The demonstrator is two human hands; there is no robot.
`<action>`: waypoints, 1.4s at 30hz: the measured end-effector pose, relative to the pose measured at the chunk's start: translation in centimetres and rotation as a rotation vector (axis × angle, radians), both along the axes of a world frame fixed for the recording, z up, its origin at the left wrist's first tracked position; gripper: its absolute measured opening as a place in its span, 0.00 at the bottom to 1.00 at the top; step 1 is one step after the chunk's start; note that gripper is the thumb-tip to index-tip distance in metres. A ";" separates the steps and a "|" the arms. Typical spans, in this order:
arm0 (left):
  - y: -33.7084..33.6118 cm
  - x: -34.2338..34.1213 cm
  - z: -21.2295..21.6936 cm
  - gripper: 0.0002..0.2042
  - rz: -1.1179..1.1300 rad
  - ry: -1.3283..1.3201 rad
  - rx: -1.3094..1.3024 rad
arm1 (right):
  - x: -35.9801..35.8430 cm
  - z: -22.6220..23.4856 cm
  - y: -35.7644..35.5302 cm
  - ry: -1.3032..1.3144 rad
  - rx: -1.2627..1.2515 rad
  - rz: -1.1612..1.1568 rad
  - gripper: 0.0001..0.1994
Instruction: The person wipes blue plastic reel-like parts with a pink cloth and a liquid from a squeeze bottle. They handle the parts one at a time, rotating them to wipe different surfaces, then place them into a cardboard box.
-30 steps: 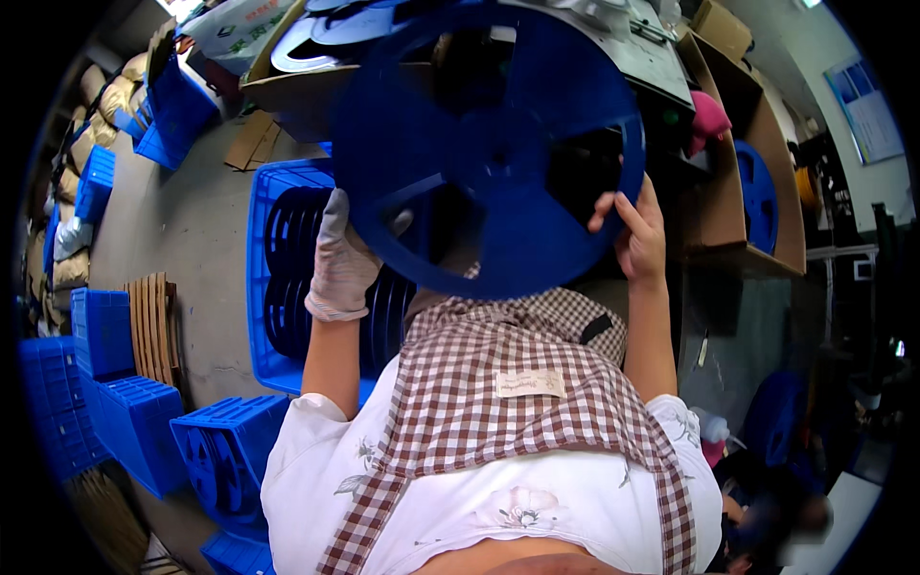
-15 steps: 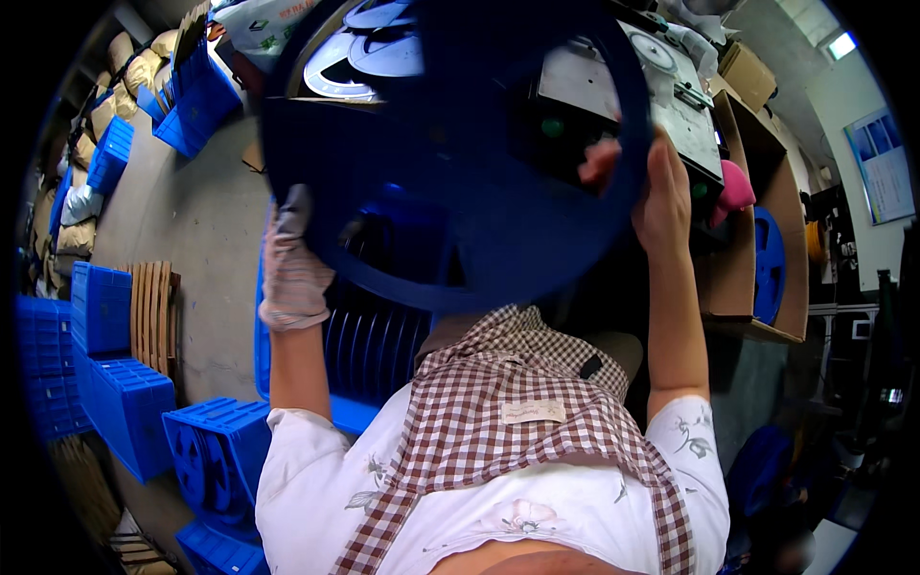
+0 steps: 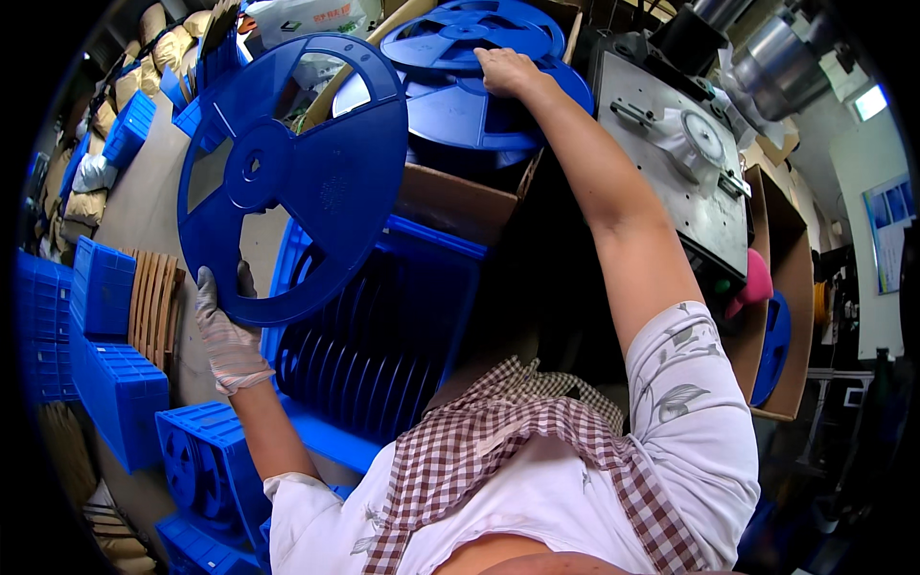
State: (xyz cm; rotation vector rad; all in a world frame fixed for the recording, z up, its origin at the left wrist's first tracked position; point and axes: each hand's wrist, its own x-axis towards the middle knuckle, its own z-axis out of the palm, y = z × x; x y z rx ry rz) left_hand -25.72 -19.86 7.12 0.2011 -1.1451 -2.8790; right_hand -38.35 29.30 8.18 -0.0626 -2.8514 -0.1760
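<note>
My left hand, in a striped grey-fingered glove, grips the lower rim of a large blue plastic reel disc. That disc is held up and tilted at the left, with wide openings around its hub. My bare right hand reaches far forward to the near edge of the top blue disc in a pile, its fingers bent down over the rim; their tips are partly hidden. Another blue disc lies under it. The pile sits in an open cardboard box.
Near my left forearm stands a blue crate with several discs upright in a row. A machine with a pale metal plate is at the right, beside a pink object and another cardboard box. Stacked blue crates and a wooden pallet stand left.
The held disc has swung from in front of me to the left, now in my left hand alone. My right hand has left it and moved forward to the disc pile, which is now uncovered.
</note>
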 end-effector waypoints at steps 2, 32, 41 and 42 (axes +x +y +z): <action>1.0 -0.7 0.6 0.15 0.016 0.002 -0.048 | -0.3 0.7 0.4 -0.065 0.081 -0.007 0.17; 25.5 -12.2 7.4 0.23 -0.818 0.651 -1.318 | 44.0 9.3 -8.6 0.559 -0.130 0.321 0.20; 18.0 8.4 3.6 0.15 -1.283 0.083 0.002 | 52.8 6.9 -8.0 0.144 -0.142 0.294 0.32; 17.7 9.1 2.7 0.15 -1.286 0.086 0.042 | 54.4 7.0 -7.6 0.151 -0.292 0.199 0.40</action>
